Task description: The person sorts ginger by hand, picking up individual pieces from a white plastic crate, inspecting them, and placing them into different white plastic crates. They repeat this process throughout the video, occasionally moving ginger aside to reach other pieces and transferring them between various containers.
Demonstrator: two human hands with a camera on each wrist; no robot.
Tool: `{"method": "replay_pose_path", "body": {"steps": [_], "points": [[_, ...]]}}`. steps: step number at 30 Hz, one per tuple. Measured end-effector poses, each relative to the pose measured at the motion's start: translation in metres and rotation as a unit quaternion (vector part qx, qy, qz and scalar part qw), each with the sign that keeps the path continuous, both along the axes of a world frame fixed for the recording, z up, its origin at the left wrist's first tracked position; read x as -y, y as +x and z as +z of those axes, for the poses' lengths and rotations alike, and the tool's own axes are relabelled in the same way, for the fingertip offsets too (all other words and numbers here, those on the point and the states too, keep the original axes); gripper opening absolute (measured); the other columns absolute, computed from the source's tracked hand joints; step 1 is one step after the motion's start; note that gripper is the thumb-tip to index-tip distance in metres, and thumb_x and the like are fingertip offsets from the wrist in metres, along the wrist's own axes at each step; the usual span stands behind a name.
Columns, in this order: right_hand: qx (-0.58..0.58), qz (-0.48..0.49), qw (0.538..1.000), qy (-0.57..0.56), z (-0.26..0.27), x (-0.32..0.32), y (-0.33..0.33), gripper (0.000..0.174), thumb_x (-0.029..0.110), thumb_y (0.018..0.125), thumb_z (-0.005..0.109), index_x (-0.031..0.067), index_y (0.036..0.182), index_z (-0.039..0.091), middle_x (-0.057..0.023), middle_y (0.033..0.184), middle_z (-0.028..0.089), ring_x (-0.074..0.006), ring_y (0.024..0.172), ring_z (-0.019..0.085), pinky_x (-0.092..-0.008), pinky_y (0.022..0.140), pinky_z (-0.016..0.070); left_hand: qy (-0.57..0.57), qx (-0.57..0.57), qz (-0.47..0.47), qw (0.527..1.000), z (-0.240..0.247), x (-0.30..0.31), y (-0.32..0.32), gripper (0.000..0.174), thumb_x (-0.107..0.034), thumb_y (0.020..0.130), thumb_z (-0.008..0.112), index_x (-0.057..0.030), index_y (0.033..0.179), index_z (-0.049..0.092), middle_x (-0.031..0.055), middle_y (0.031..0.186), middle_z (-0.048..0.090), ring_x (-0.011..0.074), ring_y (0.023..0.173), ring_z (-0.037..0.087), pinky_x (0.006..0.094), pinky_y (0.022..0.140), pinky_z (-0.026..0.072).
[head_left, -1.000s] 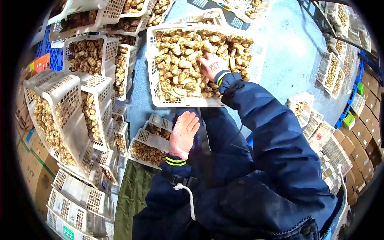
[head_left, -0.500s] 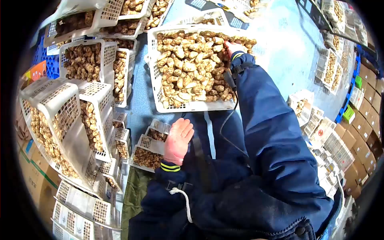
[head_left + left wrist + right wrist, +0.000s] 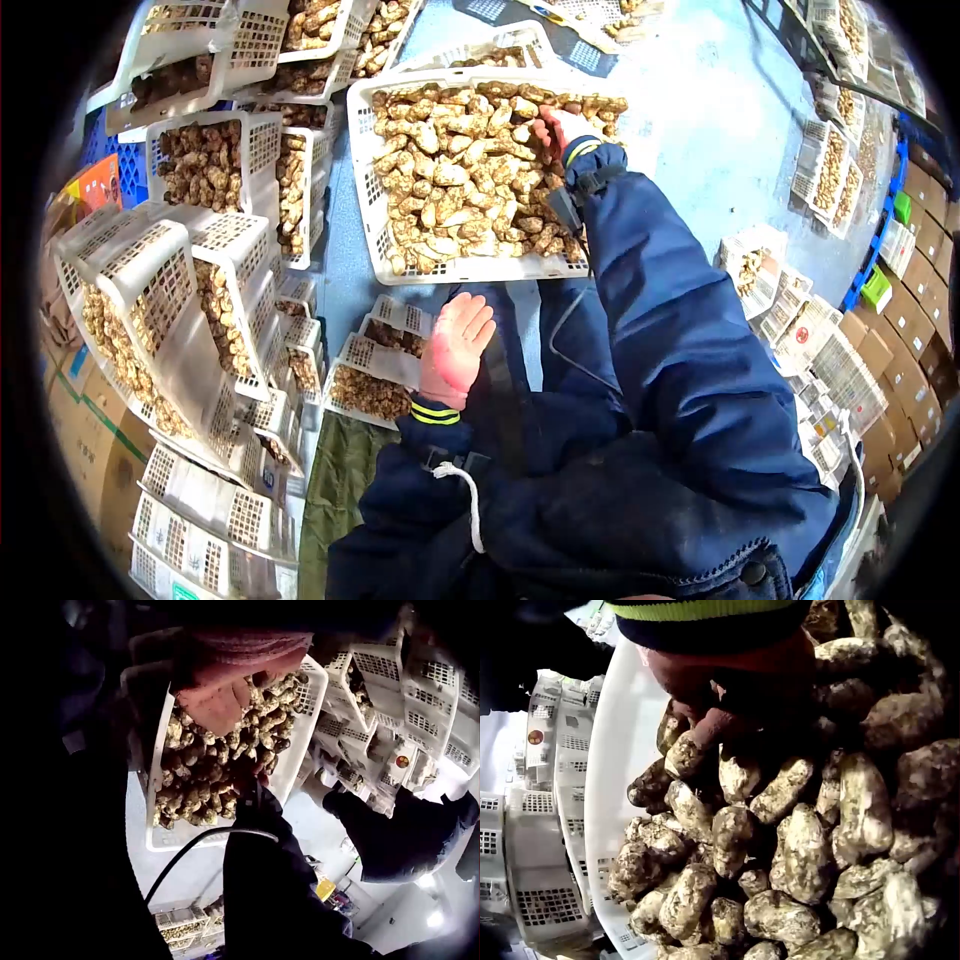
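Observation:
A white plastic basket heaped with stubby cream-and-brown mushrooms stands in front of me. My right hand reaches down into the heap near its far right part. In the right wrist view, a fingertip touches one mushroom; the rest of the hand is shadowed, and I cannot tell whether it grips anything. My left hand is held palm up with straight fingers, just in front of the basket's near edge. In the left wrist view, that hand overlaps the basket, with nothing on its palm.
Stacked white crates of mushrooms line the left side. Low crates stand beside my left sleeve. On the right are more crates and cardboard boxes. A dark cable hangs from my right wrist.
My right hand has gone from the middle of the heap to the far right, then a little back left. The left hand stays palm up near the basket's front edge.

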State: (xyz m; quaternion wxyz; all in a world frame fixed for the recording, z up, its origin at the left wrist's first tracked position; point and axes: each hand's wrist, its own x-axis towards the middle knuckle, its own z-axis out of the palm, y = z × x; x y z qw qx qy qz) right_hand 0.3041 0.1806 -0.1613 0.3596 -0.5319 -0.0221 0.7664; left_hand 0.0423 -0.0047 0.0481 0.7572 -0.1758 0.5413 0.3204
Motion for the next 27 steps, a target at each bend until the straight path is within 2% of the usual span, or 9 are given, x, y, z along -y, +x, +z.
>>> {"method": "replay_pose_path", "body": {"steps": [3,4,6,7,10,14,20,25,27], "points": [[-0.005,-0.030,1.000,-0.002,0.009,0.015,-0.001,0.025,0.025,0.083,0.040,0.0159,0.060,0.043,-0.0045,0.058,0.050,-0.0132,0.042,0.037,-0.0256,0.038,0.0257,-0.008,-0.015,0.032,0.999,-0.001,-0.001,0.010,0.047,-0.032,0.090,0.038,-0.0017,0.125,0.035,0.0151,0.128,0.037,0.0275,0.118,0.037,0.0371,0.099,0.0296],[0.045,-0.066,0.995,-0.056,0.060,0.014,-0.009,0.026,0.025,0.084,0.041,0.0157,0.060,0.044,-0.0055,0.057,0.049,-0.0131,0.041,0.038,-0.0252,0.038,0.0268,-0.005,-0.012,0.034,0.999,-0.003,-0.004,0.016,0.047,-0.032,0.090,0.038,-0.0017,0.125,0.035,0.0151,0.128,0.037,0.0275,0.118,0.037,0.0371,0.099,0.0296],[-0.104,-0.048,0.992,0.047,0.068,0.028,0.003,0.023,0.025,0.083,0.044,0.0142,0.063,0.047,-0.0067,0.056,0.049,-0.0137,0.042,0.039,-0.0249,0.038,0.0277,0.001,-0.006,0.025,1.000,-0.003,-0.005,0.024,0.048,-0.033,0.090,0.038,-0.0017,0.126,0.034,0.0154,0.129,0.036,0.0277,0.119,0.036,0.0375,0.100,0.0288],[0.002,-0.012,1.000,0.026,0.076,0.033,0.006,0.022,0.025,0.084,0.044,0.0135,0.066,0.047,-0.0070,0.056,0.049,-0.0141,0.042,0.040,-0.0246,0.038,0.0278,0.032,0.016,0.014,0.999,0.000,-0.004,0.028,0.048,-0.033,0.089,0.039,-0.0019,0.126,0.034,0.0154,0.129,0.037,0.0273,0.118,0.036,0.0374,0.100,0.0288],[-0.051,-0.004,0.997,0.053,0.101,0.037,0.010,0.021,0.024,0.084,0.042,0.0106,0.068,0.045,-0.0064,0.053,0.046,-0.0140,0.040,0.037,-0.0248,0.039,0.0267,0.049,0.064,0.037,0.996,-0.001,0.000,0.042,0.048,-0.032,0.090,0.040,-0.0021,0.126,0.033,0.0155,0.128,0.037,0.0270,0.118,0.037,0.0372,0.100,0.0290],[0.076,0.073,0.993,0.043,0.112,0.030,0.025,0.022,0.026,0.083,0.048,0.0058,0.074,0.053,-0.0079,0.056,0.052,-0.0140,0.042,0.043,-0.0242,0.041,0.0331,0.062,0.067,0.017,0.996,-0.003,-0.002,0.049,0.049,-0.033,0.090,0.040,-0.0021,0.127,0.032,0.0153,0.129,0.037,0.0274,0.118,0.037,0.0369,0.098,0.0303],[0.029,-0.237,0.963,0.123,0.126,-0.028,0.057,0.033,0.031,0.088,0.046,0.0005,0.095,0.056,-0.0119,0.071,0.060,-0.0132,0.056,0.054,-0.0211,0.047,0.0427,0.012,0.023,0.011,1.000,-0.005,-0.001,0.049,0.048,-0.033,0.090,0.038,-0.0024,0.126,0.033,0.0157,0.128,0.038,0.0278,0.117,0.038,0.0373,0.098,0.0304],[0.205,0.090,0.967,0.124,0.092,-0.008,0.021,0.032,0.027,0.082,0.055,0.0037,0.104,0.057,-0.0067,0.084,0.062,-0.0137,0.066,0.058,-0.0236,0.057,0.0458,0.029,0.035,0.029,0.999,-0.005,0.000,0.044,0.047,-0.034,0.090,0.039,-0.0024,0.124,0.035,0.0165,0.127,0.038,0.0278,0.116,0.039,0.0388,0.097,0.0313],[0.491,0.304,0.773,0.262,0.092,-0.015,-0.005,0.042,0.037,0.080,0.055,0.0097,0.112,0.052,-0.0097,0.092,0.062,-0.0227,0.082,0.060,-0.0313,0.072,0.0463,0.021,0.028,0.031,0.999,-0.005,-0.001,0.042,0.046,-0.033,0.090,0.039,-0.0022,0.124,0.035,0.0162,0.127,0.038,0.0278,0.115,0.040,0.0387,0.097,0.0315]]}}
